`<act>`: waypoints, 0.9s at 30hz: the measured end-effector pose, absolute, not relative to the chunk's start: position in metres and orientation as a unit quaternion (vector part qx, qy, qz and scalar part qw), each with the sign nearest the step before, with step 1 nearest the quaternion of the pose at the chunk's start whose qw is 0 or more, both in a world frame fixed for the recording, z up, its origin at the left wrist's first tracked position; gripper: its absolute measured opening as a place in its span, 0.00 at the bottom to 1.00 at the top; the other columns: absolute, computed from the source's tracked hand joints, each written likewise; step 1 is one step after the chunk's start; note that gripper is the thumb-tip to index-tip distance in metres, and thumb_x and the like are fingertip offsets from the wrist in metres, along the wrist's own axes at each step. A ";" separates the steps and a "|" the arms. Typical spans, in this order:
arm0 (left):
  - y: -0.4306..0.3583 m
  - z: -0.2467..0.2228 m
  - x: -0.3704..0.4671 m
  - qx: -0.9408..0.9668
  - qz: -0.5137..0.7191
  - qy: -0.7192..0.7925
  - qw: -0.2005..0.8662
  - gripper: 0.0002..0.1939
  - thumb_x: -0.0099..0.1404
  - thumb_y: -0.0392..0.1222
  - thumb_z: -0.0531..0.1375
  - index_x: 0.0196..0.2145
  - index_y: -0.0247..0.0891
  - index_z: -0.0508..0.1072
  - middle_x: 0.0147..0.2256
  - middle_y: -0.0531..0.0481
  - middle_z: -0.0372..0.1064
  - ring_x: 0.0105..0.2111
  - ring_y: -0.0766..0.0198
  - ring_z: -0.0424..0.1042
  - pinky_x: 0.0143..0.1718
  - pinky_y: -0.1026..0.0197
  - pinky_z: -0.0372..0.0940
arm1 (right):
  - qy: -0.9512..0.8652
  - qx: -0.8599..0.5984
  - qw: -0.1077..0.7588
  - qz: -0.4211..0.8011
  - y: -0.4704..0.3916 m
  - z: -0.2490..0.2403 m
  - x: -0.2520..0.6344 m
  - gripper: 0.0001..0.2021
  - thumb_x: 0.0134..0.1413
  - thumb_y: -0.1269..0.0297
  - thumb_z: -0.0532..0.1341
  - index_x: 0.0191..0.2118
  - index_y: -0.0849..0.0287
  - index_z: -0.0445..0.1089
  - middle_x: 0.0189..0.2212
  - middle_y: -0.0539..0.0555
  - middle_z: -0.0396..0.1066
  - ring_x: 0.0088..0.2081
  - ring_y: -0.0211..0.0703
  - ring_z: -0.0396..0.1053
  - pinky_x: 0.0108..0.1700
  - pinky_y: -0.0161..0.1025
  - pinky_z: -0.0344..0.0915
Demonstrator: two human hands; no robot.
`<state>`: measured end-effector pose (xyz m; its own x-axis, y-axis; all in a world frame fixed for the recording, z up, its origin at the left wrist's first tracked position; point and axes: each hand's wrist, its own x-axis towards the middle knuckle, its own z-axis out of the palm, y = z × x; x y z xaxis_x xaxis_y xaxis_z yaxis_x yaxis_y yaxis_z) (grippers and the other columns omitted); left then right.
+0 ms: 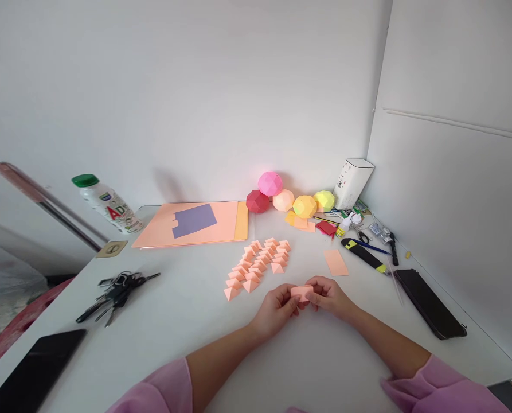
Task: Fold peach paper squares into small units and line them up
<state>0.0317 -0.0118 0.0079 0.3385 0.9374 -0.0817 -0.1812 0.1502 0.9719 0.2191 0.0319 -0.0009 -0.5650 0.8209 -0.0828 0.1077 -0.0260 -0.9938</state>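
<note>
A small folded piece of peach paper [302,293] is held up between my two hands. My left hand [278,305] pinches its left end, thumb in front. At the right end my right hand [327,296] grips it the same way, with fingertips behind. Just beyond my hands, several folded peach paper pyramids [251,274] stand in slanting rows on the white table [187,298]. A flat peach paper slip [336,263] lies beyond my right hand.
Faceted paper balls [270,183] rest against the wall. Peach sheets [152,223] with a purple piece [194,220] lie back left. Keys [120,292], a phone [40,370] and a bottle [109,203] are left. A cutter [363,255], glue bottle [344,225] and black case [430,304] are right.
</note>
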 end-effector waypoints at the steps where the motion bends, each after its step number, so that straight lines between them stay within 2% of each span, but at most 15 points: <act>1: -0.012 0.008 0.032 0.491 0.428 0.384 0.655 0.15 0.59 0.53 0.59 0.34 0.36 0.70 0.30 0.48 0.70 0.28 0.66 0.65 0.31 0.63 0.61 | -0.635 -0.370 0.289 0.614 0.032 0.000 0.219 0.14 0.51 0.55 0.63 0.36 0.61 0.66 0.24 0.50 0.71 0.22 0.34 0.64 0.25 0.33 0.60; 9: -0.012 0.009 0.032 0.490 0.422 0.387 0.657 0.15 0.59 0.52 0.59 0.33 0.36 0.70 0.29 0.49 0.70 0.28 0.66 0.66 0.31 0.63 0.61 | -0.638 -0.387 0.283 0.603 0.030 0.003 0.217 0.15 0.51 0.52 0.62 0.30 0.61 0.65 0.23 0.50 0.71 0.20 0.33 0.63 0.23 0.32 0.58; 27: -0.011 0.000 0.033 0.490 0.427 0.395 0.649 0.15 0.60 0.51 0.58 0.35 0.36 0.72 0.30 0.48 0.72 0.29 0.65 0.68 0.30 0.64 0.63 | -0.633 -0.394 0.279 0.605 0.030 0.003 0.217 0.14 0.50 0.53 0.62 0.29 0.61 0.65 0.22 0.50 0.72 0.20 0.33 0.64 0.23 0.32 0.60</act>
<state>0.0327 -0.0110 0.0003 0.3230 0.9417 -0.0945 -0.1659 0.1547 0.9739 0.2166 0.0299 0.0031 -0.5341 0.8362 -0.1243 0.1617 -0.0433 -0.9859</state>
